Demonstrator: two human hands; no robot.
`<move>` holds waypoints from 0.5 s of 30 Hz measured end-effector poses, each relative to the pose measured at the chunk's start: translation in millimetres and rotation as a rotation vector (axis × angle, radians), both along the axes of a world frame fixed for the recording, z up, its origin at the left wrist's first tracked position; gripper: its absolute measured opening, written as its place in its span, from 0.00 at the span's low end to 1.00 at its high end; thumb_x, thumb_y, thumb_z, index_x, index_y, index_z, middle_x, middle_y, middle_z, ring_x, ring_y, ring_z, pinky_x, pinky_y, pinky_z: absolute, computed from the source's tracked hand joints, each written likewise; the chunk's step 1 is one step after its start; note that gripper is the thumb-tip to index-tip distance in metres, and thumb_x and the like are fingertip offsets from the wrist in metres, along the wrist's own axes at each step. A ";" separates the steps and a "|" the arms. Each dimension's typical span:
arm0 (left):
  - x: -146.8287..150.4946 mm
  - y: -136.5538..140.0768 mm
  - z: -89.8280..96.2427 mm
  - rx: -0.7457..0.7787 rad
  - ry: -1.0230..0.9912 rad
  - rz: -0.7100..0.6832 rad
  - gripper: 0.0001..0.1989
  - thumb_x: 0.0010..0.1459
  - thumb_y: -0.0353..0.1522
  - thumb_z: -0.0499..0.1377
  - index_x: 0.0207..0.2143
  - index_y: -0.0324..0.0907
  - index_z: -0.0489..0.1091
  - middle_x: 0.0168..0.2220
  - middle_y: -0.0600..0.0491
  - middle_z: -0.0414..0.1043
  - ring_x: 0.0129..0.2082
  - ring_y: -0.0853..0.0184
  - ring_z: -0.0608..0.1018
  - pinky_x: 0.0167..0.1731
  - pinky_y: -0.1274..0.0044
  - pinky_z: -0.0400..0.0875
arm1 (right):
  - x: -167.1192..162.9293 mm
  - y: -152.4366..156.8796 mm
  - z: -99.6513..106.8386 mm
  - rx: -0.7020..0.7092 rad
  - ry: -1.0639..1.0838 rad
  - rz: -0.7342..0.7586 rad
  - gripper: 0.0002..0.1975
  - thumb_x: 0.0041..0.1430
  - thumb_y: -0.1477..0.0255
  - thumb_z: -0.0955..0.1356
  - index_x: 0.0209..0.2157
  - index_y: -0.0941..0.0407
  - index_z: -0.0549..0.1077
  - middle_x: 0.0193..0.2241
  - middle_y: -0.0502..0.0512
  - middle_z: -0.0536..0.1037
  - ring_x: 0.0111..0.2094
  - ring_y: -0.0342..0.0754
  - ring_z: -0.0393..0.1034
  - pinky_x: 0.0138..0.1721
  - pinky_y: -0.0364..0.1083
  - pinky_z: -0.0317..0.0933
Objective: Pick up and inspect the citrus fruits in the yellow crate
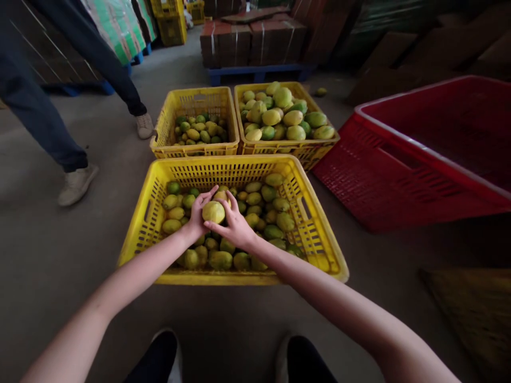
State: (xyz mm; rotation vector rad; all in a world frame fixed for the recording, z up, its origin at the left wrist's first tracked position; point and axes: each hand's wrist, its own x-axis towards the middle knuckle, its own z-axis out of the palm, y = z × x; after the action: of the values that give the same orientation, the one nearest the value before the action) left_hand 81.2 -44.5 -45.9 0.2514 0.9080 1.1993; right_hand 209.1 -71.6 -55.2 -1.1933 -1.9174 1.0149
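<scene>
Left hand [197, 215] and right hand [235, 226] are cupping one yellow-green fruit [213, 211], fingers curled round it, over the near crate [136, 234]. Three yellow crates are holding fruit; one red crate [383, 175] is sitting tilted alongside.

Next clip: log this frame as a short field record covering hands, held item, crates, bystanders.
left hand: cups the yellow fruit from its left
right hand: on the same fruit, from its right
near crate: yellow, partly filled with green and yellow fruit, below the hands
far left crate: yellow, low fill
far right crate: yellow, heaped
red crate: at right, tilted, contents not visible
other person: legs at upper left, on the floor
boxes: brown, stacked on a blue pallet behind
</scene>
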 end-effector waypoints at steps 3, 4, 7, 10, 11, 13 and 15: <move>-3.2 2.4 3.0 -0.064 0.001 -0.031 0.14 0.57 0.35 0.53 0.41 0.40 0.74 0.33 0.50 0.79 0.38 0.61 0.80 0.41 0.74 0.74 | -0.1 -1.1 3.9 0.187 -0.024 0.018 0.39 0.51 0.45 0.69 0.58 0.56 0.66 0.65 0.69 0.53 0.64 0.65 0.56 0.62 0.63 0.56; -4.7 4.0 4.9 -0.073 -0.019 -0.043 0.15 0.58 0.36 0.52 0.41 0.39 0.74 0.32 0.50 0.78 0.37 0.61 0.80 0.41 0.73 0.75 | 1.4 -1.0 5.4 0.243 -0.021 0.039 0.38 0.51 0.46 0.70 0.58 0.54 0.66 0.64 0.68 0.58 0.63 0.65 0.58 0.61 0.64 0.57; -11.7 11.2 11.6 -0.041 -0.084 0.002 0.16 0.60 0.39 0.51 0.40 0.40 0.74 0.33 0.50 0.78 0.35 0.63 0.80 0.40 0.72 0.75 | 9.3 -0.2 11.2 0.311 0.023 0.094 0.35 0.52 0.50 0.71 0.57 0.52 0.68 0.57 0.65 0.69 0.58 0.63 0.64 0.58 0.63 0.60; -22.4 19.7 17.4 0.006 -0.076 0.065 0.14 0.60 0.40 0.53 0.38 0.43 0.74 0.32 0.53 0.77 0.32 0.66 0.80 0.36 0.74 0.75 | 18.8 1.9 17.0 0.267 0.079 0.021 0.33 0.51 0.53 0.73 0.57 0.50 0.68 0.52 0.62 0.74 0.53 0.61 0.68 0.57 0.61 0.62; -25.6 21.9 19.0 0.014 -0.060 0.070 0.12 0.59 0.39 0.54 0.36 0.43 0.74 0.31 0.53 0.77 0.30 0.67 0.79 0.33 0.76 0.75 | 21.4 3.3 18.1 0.253 0.089 -0.031 0.33 0.51 0.53 0.73 0.56 0.50 0.69 0.50 0.61 0.75 0.52 0.61 0.69 0.56 0.60 0.63; -29.5 24.3 22.1 0.037 -0.003 0.077 0.11 0.58 0.37 0.55 0.30 0.42 0.74 0.26 0.54 0.74 0.26 0.70 0.77 0.29 0.79 0.73 | 25.4 6.7 18.2 0.238 0.090 -0.122 0.32 0.50 0.53 0.74 0.54 0.51 0.70 0.49 0.61 0.76 0.51 0.60 0.70 0.55 0.60 0.63; -29.2 23.8 25.4 0.083 0.064 0.086 0.12 0.57 0.36 0.56 0.23 0.41 0.71 0.23 0.55 0.72 0.23 0.72 0.74 0.27 0.80 0.70 | 27.4 9.8 16.1 0.238 0.070 -0.174 0.31 0.48 0.53 0.74 0.52 0.52 0.71 0.48 0.61 0.76 0.50 0.60 0.71 0.54 0.59 0.64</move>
State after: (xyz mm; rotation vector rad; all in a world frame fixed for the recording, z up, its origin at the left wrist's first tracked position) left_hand 52.0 -20.6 -20.5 0.3216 0.9340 1.3164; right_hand 236.6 -61.9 -39.1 -1.1479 -1.7877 0.7057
